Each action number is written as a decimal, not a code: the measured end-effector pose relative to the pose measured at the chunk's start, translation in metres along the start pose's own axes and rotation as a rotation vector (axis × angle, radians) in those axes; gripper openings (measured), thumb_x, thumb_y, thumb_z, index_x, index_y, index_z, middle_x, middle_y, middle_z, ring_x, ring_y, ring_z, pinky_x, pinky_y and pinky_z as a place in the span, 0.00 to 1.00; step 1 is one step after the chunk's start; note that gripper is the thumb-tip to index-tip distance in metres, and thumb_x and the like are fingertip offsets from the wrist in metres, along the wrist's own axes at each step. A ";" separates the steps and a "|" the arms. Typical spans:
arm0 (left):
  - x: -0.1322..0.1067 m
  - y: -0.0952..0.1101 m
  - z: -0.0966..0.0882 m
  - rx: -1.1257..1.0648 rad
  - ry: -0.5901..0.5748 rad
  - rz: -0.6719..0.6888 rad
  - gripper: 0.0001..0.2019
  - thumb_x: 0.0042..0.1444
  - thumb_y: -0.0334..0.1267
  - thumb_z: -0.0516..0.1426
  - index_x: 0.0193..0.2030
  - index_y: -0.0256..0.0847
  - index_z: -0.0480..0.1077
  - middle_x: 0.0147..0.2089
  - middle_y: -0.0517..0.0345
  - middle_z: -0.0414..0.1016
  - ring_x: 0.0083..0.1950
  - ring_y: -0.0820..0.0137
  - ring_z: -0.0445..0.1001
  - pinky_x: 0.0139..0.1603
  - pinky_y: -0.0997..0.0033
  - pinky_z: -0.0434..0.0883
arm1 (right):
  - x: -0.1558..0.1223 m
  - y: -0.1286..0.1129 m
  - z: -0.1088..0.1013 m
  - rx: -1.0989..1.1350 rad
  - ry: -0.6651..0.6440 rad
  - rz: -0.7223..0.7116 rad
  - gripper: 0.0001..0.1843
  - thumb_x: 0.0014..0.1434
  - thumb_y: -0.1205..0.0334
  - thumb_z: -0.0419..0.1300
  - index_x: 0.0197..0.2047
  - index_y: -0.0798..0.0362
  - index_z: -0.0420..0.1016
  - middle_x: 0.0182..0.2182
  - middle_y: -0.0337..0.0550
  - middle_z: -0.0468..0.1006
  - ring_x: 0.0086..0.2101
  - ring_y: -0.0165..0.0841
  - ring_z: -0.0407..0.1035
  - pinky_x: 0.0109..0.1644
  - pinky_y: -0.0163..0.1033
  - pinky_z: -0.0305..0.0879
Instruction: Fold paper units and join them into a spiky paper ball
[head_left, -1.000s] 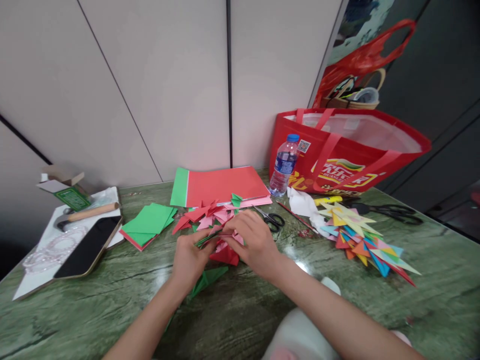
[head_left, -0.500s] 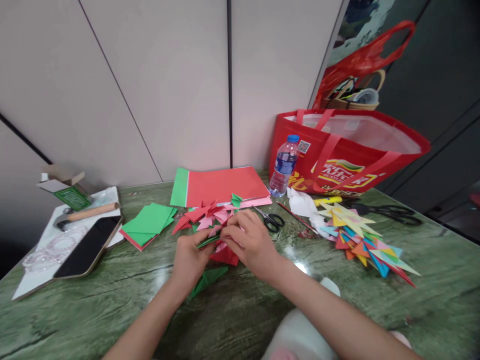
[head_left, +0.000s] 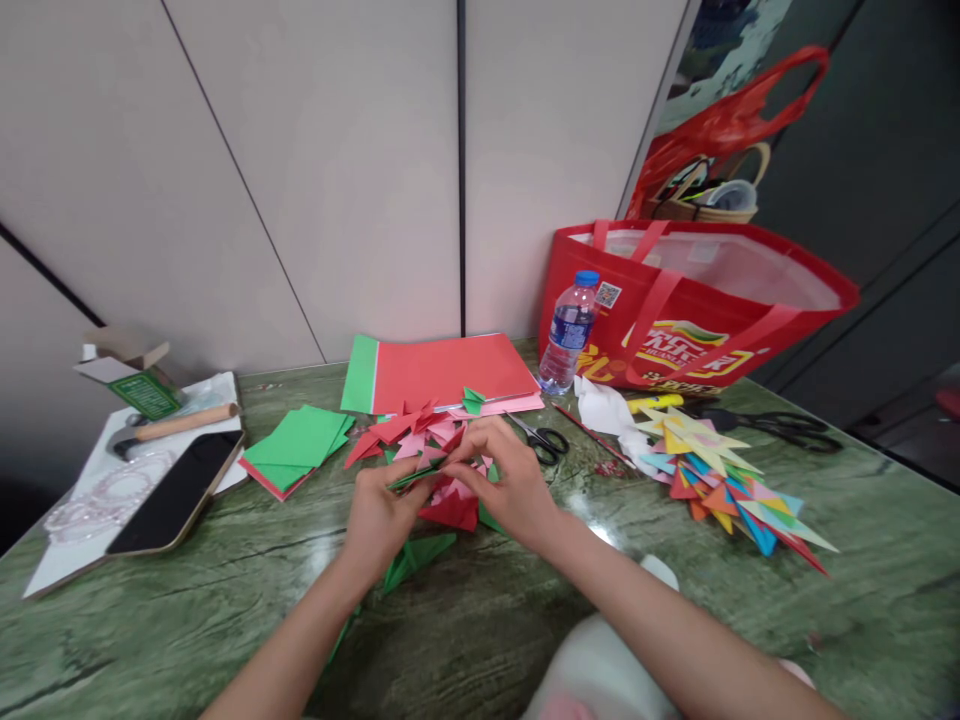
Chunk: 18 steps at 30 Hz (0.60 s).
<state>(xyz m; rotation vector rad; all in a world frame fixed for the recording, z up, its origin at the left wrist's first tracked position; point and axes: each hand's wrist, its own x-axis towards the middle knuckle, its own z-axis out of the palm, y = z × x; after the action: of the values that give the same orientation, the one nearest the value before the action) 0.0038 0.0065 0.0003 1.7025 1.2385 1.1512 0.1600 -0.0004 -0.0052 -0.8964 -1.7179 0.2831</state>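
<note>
A folded piece of green paper [head_left: 417, 474] is pinched between the thumb and fingers of my left hand [head_left: 381, 512]. My right hand [head_left: 501, 482] grips its other end, with the thumb and fingertips pressed together. Just beyond and beneath both hands lies a heap of red and pink folded paper pieces [head_left: 397, 430], partly covered by my fingers. A small green folded piece [head_left: 473, 401] rests behind the heap. Closer to me, more green paper [head_left: 420, 556] lies on the table between my forearms.
Green paper squares [head_left: 300, 442] lie left, near a phone [head_left: 180, 492] and a hammer [head_left: 180, 424]. Red sheets [head_left: 454, 370] are at the back. Rightward are scissors [head_left: 546, 441], a water bottle [head_left: 570, 335], a red bag [head_left: 675, 300] and a multicoloured folded-paper pile [head_left: 739, 480].
My right hand has turned slightly, its fingers and thumb now reaching lower along the green paper. The paper in my left hand has tilted a little flatter.
</note>
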 end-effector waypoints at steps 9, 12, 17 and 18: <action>-0.001 0.016 0.004 -0.116 -0.021 -0.101 0.07 0.40 0.34 0.60 0.26 0.35 0.78 0.25 0.58 0.77 0.26 0.70 0.70 0.30 0.74 0.68 | -0.004 0.001 0.004 -0.105 0.041 -0.133 0.02 0.56 0.65 0.58 0.32 0.50 0.72 0.27 0.40 0.76 0.38 0.36 0.65 0.44 0.45 0.61; -0.001 0.018 0.004 -0.103 -0.034 -0.108 0.08 0.40 0.35 0.60 0.27 0.35 0.78 0.24 0.59 0.76 0.26 0.71 0.69 0.30 0.75 0.67 | -0.005 0.000 0.004 -0.107 0.071 -0.160 0.03 0.57 0.65 0.58 0.33 0.50 0.74 0.28 0.40 0.77 0.38 0.36 0.66 0.44 0.46 0.62; -0.001 0.017 0.004 -0.120 -0.045 -0.121 0.09 0.40 0.35 0.60 0.28 0.34 0.78 0.24 0.59 0.76 0.27 0.71 0.69 0.31 0.75 0.67 | -0.006 0.000 0.005 -0.082 0.134 -0.186 0.05 0.55 0.66 0.60 0.34 0.47 0.76 0.28 0.38 0.79 0.37 0.35 0.66 0.45 0.47 0.62; -0.001 0.017 0.004 -0.127 -0.049 -0.126 0.09 0.40 0.35 0.60 0.28 0.34 0.78 0.25 0.59 0.76 0.27 0.71 0.69 0.32 0.74 0.67 | -0.006 0.000 0.005 -0.074 0.144 -0.186 0.05 0.55 0.66 0.61 0.35 0.47 0.77 0.27 0.38 0.79 0.37 0.36 0.67 0.45 0.47 0.62</action>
<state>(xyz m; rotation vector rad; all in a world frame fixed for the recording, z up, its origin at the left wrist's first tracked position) 0.0126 0.0006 0.0136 1.5283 1.1992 1.0837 0.1563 -0.0030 -0.0113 -0.7847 -1.6719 0.0303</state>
